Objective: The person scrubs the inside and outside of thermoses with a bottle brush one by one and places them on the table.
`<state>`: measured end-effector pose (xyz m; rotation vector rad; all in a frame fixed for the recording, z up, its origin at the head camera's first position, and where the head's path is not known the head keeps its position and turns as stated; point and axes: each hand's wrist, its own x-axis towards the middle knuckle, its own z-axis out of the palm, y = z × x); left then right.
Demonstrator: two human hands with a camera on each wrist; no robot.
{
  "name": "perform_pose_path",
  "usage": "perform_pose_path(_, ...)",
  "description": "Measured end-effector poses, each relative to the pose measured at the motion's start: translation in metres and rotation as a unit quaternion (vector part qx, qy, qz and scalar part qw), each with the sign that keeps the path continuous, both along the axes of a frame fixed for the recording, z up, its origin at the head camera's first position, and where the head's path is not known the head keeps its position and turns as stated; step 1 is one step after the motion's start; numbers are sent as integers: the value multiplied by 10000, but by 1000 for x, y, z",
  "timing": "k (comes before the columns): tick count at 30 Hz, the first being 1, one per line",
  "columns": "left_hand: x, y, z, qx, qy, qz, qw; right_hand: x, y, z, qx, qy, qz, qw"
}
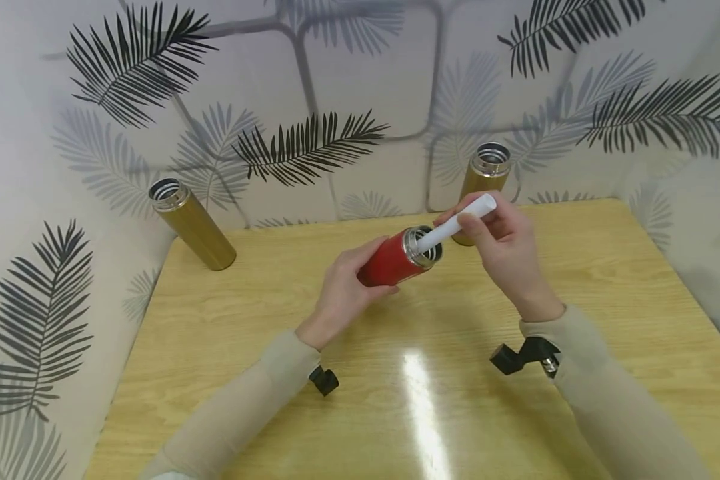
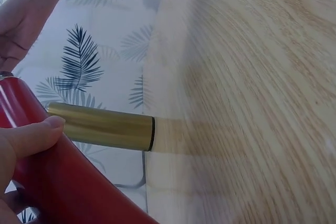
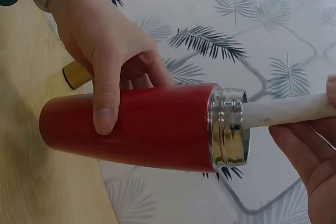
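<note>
Left hand (image 1: 343, 283) grips a red bottle (image 1: 387, 263), tipped toward two o'clock above the table (image 1: 264, 293).
Right hand (image 1: 511, 250), angled in from four o'clock, pinches a white tube (image 1: 455, 225) partly inside; how deep is hard to tell.

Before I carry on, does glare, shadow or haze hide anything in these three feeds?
Head view: a white glare streak on the table, clear of the red flask; left wrist view: bluish and hazy, a soft darker band on the table beyond the gold flask's base; right wrist view: reflections on the metal neck, but the white tube's outline is readable.
</note>
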<state>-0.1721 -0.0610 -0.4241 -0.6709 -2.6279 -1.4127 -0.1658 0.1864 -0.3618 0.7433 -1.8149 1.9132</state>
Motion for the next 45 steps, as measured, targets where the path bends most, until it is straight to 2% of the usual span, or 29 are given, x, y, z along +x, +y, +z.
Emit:
perform_pose_path(5,-2,2,2,63,10,64,10000,-2,-6,1,360,105,20,9993)
perform_pose_path(10,-3,1,2,121,-86,110,9998,-4,-9,1,182,-58,153,9997)
perform_pose_path(15,-2,-1,3,135,-222,141,9996,-3,-5,1,77,-165,66,9998)
perform_pose_path(20,-1,-3,4,-4,-68,69,10000,-1,3,9,-273,-306,6,9992)
perform_pose_path(24,0,-7,5,-151,93,59,9998,-2,11,17,-729,-352,132,9966)
perform_pose_path(30,0,-12,3,-182,199,116,9996,-5,18,23,-1516,-92,420,9875)
perform_pose_path(40,-2,-11,3,-244,228,29,9994,-4,28,24,-1793,-10,118,9837)
perform_pose_path(45,-1,-13,4,-388,316,91,9987,-6,31,24,-1957,48,-187,9805)
